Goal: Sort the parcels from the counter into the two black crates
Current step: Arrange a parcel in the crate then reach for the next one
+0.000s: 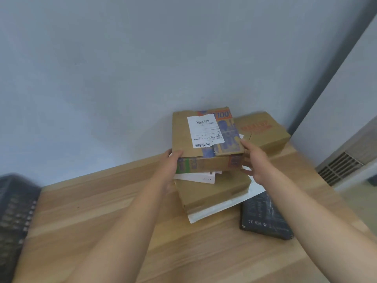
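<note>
Head view: the only camera; it looks down over both forearms.
Top box: a flat brown cardboard parcel with a white shipping label and blue print. It sits on top of the stack at 1 o'clock on the counter, tilted up towards the camera.
Left hand: grips the box's near left corner, thumb on the top face.
Right hand: grips the near right corner, thumb on top and fingers curled down the side.
Key relation: the box is straight ahead between the hands, its long axis running 12 to 6. The crate lies well away at 9 o'clock, nearer the left arm, so I judge the carry goes leftward.
Crate: black plastic lattice, blurred; a second one is not in view.
Stack beneath: loose white paper, a plain taped box, then a soft white mailer.
Other parcels: a glossy black packet at 4 o'clock and a red-printed box at 2 o'clock.
Counter: smooth wood-grain laminate.
</note>
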